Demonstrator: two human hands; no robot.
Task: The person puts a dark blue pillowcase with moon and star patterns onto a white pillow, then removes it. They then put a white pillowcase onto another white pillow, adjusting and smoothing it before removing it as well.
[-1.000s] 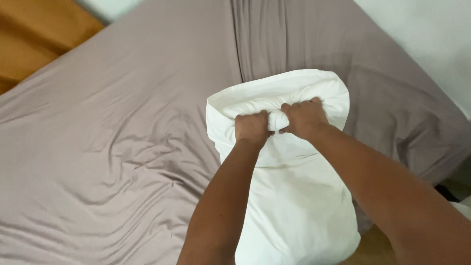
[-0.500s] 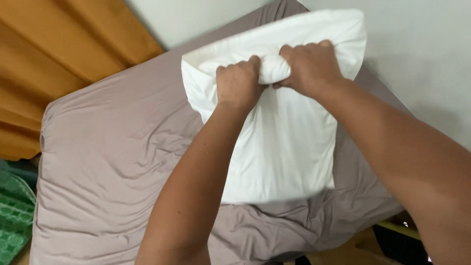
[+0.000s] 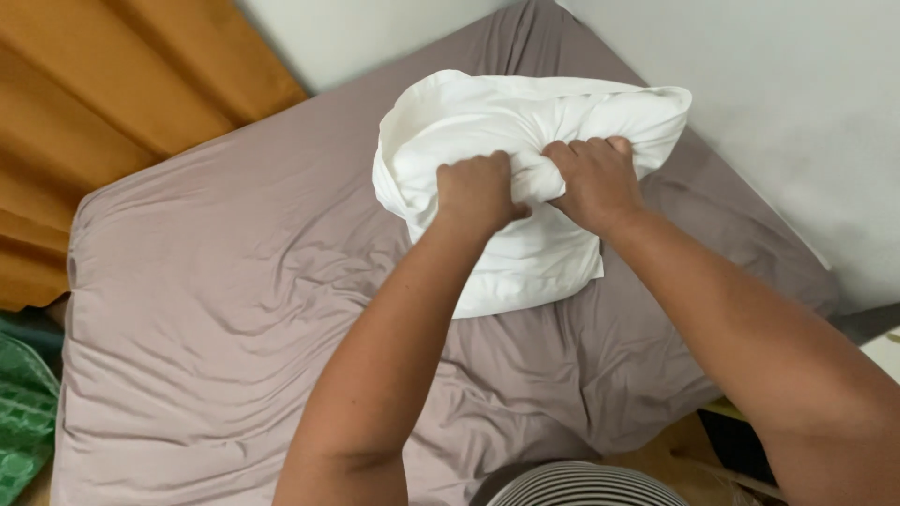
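Note:
A white pillow in a white case is held up over the bed, its lower end hanging toward the sheet. My left hand is clenched on the fabric at the pillow's middle. My right hand grips the same bunched fabric just beside it, knuckles up. The two fists nearly touch. Below them lies a bed covered by a wrinkled grey-mauve fitted sheet.
Orange curtains hang at the upper left. A white wall runs along the bed's far and right sides. A green patterned item lies at the left edge. My striped shirt shows at the bottom.
Both hands have lifted the pillow off the bed and held it up. The pillow has since bunched shorter and come lower toward the sheet. The view has tilted toward the curtains and wall.

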